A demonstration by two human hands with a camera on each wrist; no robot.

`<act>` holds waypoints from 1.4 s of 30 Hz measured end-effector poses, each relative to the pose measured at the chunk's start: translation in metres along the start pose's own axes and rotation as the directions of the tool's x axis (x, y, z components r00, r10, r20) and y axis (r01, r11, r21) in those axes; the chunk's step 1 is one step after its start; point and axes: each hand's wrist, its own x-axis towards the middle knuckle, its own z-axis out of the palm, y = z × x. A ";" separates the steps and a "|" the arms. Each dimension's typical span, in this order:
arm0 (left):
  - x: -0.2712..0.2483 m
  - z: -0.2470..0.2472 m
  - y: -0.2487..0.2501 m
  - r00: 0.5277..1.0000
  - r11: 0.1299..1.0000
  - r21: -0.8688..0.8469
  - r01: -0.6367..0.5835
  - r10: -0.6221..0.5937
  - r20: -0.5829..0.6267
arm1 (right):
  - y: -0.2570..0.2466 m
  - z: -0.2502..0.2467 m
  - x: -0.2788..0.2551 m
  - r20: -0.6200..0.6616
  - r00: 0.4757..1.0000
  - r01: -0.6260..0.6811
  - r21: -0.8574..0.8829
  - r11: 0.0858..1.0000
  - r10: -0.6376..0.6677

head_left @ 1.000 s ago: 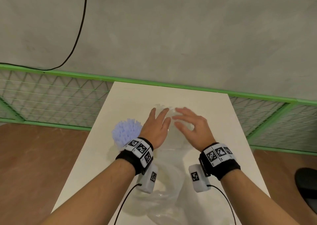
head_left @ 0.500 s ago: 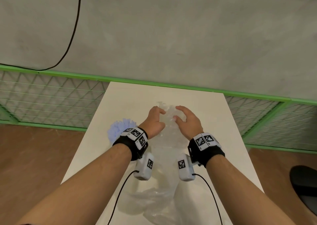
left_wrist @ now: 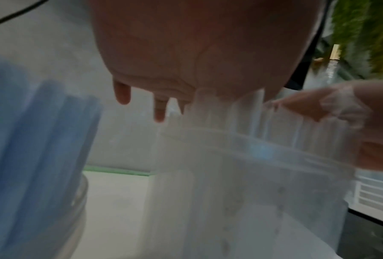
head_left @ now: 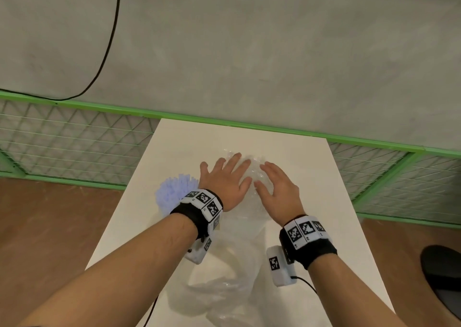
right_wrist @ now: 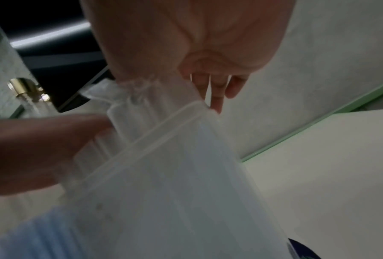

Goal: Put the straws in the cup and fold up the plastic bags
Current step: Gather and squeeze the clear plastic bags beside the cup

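Note:
A bundle of clear straws (head_left: 252, 162) stands upright in a clear cup (left_wrist: 252, 175) at the middle of the white table (head_left: 324, 202). My left hand (head_left: 224, 179) and right hand (head_left: 277, 187) lie side by side on the straw tops, fingers straight, palms down. The left wrist view shows the clear straws (left_wrist: 230, 108) rising to my left palm (left_wrist: 197, 52). In the right wrist view my right hand (right_wrist: 186, 43) rests on the clear straws (right_wrist: 137, 105). Blue straws (head_left: 174, 192) fill a second cup (left_wrist: 81, 192) just left of my left wrist. Crumpled clear plastic bags (head_left: 224, 289) lie between my forearms.
The table is narrow, with its left and right edges close to my arms. A green-framed mesh fence (head_left: 74, 147) runs behind it below a grey wall. A black cable (head_left: 104, 52) hangs on the wall. A dark object (head_left: 441, 271) sits on the wooden floor at the right.
Half a second ago both hands were curled round the top of the clear straws. Their fingers have now spread flat over the straw tops.

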 end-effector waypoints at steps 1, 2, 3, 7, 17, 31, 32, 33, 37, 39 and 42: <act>0.000 -0.001 0.003 0.999 0.999 0.031 0.031 -0.029 -0.038 | -0.004 0.001 -0.002 -0.030 0.999 -0.013 -0.079 0.997 0.011; -0.001 -0.002 0.006 0.995 0.998 0.041 0.050 -0.047 -0.083 | -0.008 0.001 -0.004 -0.051 0.999 -0.027 -0.143 0.989 0.020; 0.000 -0.003 0.007 0.991 0.998 0.030 0.050 -0.046 -0.122 | -0.011 0.001 -0.006 -0.066 0.998 -0.032 -0.182 0.983 0.020; 0.002 -0.012 0.004 0.981 0.983 -0.162 -0.085 0.054 -0.188 | -0.014 -0.008 -0.003 -0.047 0.996 -0.077 -0.114 0.990 0.072; -0.008 0.000 -0.003 0.999 0.963 -0.268 -0.003 0.012 0.030 | -0.017 -0.009 0.019 0.306 0.950 0.133 -0.237 0.962 -0.056; -0.002 -0.011 -0.012 0.995 0.935 -0.344 0.082 -0.099 -0.032 | -0.033 -0.010 0.021 0.055 0.998 0.044 -0.150 0.988 -0.036; 0.000 -0.009 -0.011 0.998 0.948 -0.312 0.066 -0.058 0.037 | -0.032 -0.010 0.020 0.120 0.991 0.081 -0.196 0.977 -0.059; 0.001 -0.007 -0.011 0.997 0.955 -0.295 0.043 -0.020 0.080 | -0.030 -0.009 0.018 0.187 0.981 0.104 -0.241 0.965 -0.059; 0.006 -0.009 -0.011 0.996 0.982 -0.188 0.004 0.012 0.086 | -0.024 -0.003 0.013 0.262 0.965 0.082 -0.321 0.944 0.005; 0.006 -0.016 -0.013 0.999 0.989 -0.141 0.030 -0.025 0.037 | -0.025 -0.006 0.013 0.235 0.972 0.061 -0.331 0.942 0.020; -0.008 -0.018 -0.015 0.996 0.990 -0.136 -0.021 0.009 -0.091 | -0.025 -0.017 0.007 0.110 0.993 -0.002 -0.280 0.960 0.034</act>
